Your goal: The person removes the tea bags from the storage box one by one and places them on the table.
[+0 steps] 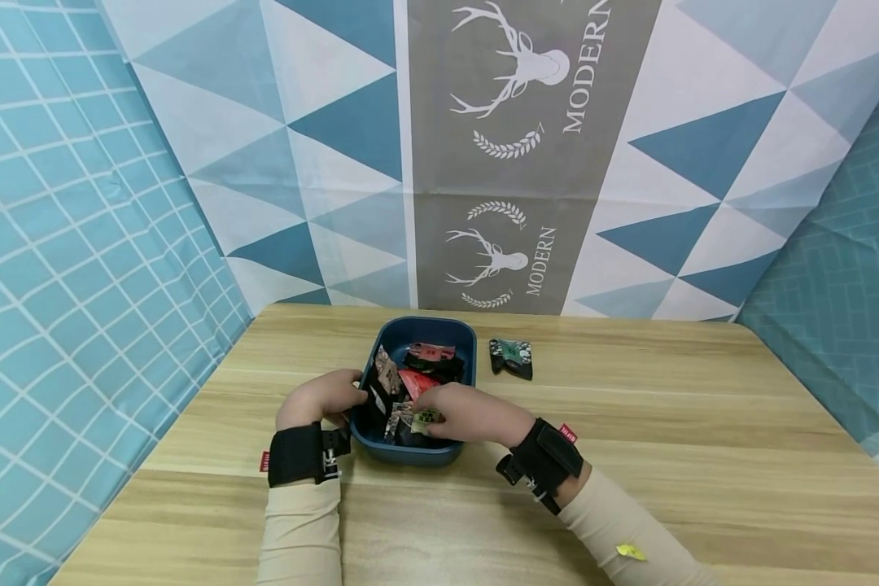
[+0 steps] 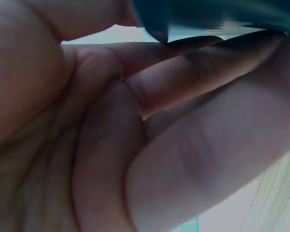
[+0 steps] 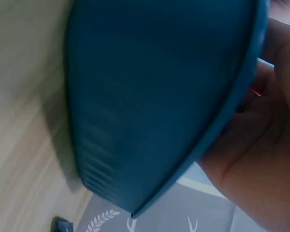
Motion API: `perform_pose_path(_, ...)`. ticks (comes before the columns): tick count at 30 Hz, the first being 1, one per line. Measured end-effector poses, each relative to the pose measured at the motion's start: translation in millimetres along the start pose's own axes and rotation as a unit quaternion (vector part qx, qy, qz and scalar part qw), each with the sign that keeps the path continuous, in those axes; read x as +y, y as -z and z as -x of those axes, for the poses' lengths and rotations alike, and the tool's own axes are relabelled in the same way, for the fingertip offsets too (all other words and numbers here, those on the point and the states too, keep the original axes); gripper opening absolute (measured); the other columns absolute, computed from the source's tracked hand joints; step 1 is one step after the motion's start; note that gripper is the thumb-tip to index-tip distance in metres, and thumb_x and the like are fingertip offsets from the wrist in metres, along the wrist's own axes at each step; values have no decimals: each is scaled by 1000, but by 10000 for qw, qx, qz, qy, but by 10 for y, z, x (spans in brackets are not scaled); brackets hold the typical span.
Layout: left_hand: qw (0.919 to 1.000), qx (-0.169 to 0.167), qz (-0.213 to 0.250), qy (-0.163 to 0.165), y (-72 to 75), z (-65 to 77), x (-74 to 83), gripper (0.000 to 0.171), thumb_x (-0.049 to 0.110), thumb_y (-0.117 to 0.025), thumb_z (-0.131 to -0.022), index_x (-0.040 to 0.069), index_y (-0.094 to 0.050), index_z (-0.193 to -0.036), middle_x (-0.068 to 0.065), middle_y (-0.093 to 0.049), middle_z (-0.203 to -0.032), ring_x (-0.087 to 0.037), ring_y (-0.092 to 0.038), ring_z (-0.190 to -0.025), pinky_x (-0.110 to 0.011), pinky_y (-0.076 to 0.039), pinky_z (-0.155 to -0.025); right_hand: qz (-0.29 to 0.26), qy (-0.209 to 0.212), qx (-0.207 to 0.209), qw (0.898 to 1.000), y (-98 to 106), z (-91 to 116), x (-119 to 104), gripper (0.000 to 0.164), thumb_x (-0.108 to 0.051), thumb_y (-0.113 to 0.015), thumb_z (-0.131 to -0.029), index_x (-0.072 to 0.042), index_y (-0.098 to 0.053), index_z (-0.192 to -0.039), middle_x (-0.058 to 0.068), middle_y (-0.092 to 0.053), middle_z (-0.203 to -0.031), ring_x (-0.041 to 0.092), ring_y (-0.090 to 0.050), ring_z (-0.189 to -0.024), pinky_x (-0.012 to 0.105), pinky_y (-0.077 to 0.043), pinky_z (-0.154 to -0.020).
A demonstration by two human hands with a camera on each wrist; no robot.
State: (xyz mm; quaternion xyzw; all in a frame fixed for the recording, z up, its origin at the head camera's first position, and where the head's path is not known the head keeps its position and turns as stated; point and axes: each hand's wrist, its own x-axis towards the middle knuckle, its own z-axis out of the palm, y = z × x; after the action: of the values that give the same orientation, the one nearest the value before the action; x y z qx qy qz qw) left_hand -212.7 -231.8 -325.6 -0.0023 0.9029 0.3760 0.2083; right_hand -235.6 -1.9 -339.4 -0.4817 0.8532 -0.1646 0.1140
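Observation:
A dark blue plastic bin (image 1: pixel 406 457) with rounded corners holds several small shiny packets, among them a red packet (image 1: pixel 416 382) and a black one with a reddish label (image 1: pixel 434 353). My left hand (image 1: pixel 321 399) grips the bin's left wall; in the left wrist view its fingers run along the outside of the bin (image 2: pixel 222 14). Over the front right rim reaches my right hand (image 1: pixel 476 413), its thumb and forefinger pinching a packet with a yellow-green label (image 1: pixel 423 420) inside. In the right wrist view the bin's wall (image 3: pixel 159 96) hides these fingertips.
A black packet with a green label (image 1: pixel 511 358) lies on the wooden table (image 1: pixel 630 391) right of the bin. Patterned cloth (image 1: pixel 352 146) hangs behind the table, with blue checked cloth (image 1: pixel 59 244) at the left. A yellow scrap (image 1: pixel 630 552) clings to the right sleeve.

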Motion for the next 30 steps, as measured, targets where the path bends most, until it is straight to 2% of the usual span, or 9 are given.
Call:
perform_pose_path(7,10000,5,-6,0,1,6,-1,41,7,-41,-95,-7,-40,-133,-22,-58,-107,-22,-61,-75,-37,-56,-68,-122,-204,-326,9992,-42,-46,-35,46,-23,-66,-87,-10,-54,-130,4,-59,-127,16,-58,-108,24,-47,-87)
perform_pose_path(12,10000,3,-24,4,4,13,5,43,8,-41,-95,-6,-37,-135,-22,-57,-109,-22,-60,-76,-37,-56,-68,66,-327,-514,9981,-40,-65,-55,53,-25,-67,-86,-11,-49,-134,4,-54,-134,19,-53,-118,26,-45,-95)
perform_pose_path(16,10000,8,-49,11,6,19,16,43,8,-41,-96,-6,-37,-136,-22,-57,-108,-22,-60,-75,-37,-56,-68,257,-470,-642,9965,-45,-86,-84,56,-22,-68,-85,-12,-48,-136,4,-50,-138,19,-48,-127,27,-42,-102)
perform_pose_path(23,10000,-13,-38,59,1,8,17,44,8,-41,-96,-6,-36,-137,-21,-57,-108,-22,-61,-77,-37,-56,-70,356,-614,-760,9946,-51,-113,-120,58,-15,-70,-84,-12,-47,-137,4,-49,-139,19,-48,-126,28,-43,-101)
perform_pose_path(28,10000,-57,-36,37,8,-9,9,42,8,-41,-96,-7,-38,-135,-21,-57,-108,-22,-61,-78,-38,-56,-71,323,-679,-858,9935,-53,-119,-115,54,-10,-63,-88,-13,-44,-138,3,-48,-141,18,-47,-128,29,-43,-102)
perform_pose_path(30,10000,-75,-43,31,13,-12,8,43,8,-41,-96,-7,-37,-136,-22,-57,-109,-23,-61,-79,-38,-56,-72,243,-746,-881,9930,-53,-121,-107,52,-7,-58,-90,-14,-43,-139,3,-47,-141,17,-48,-126,29,-44,-98)
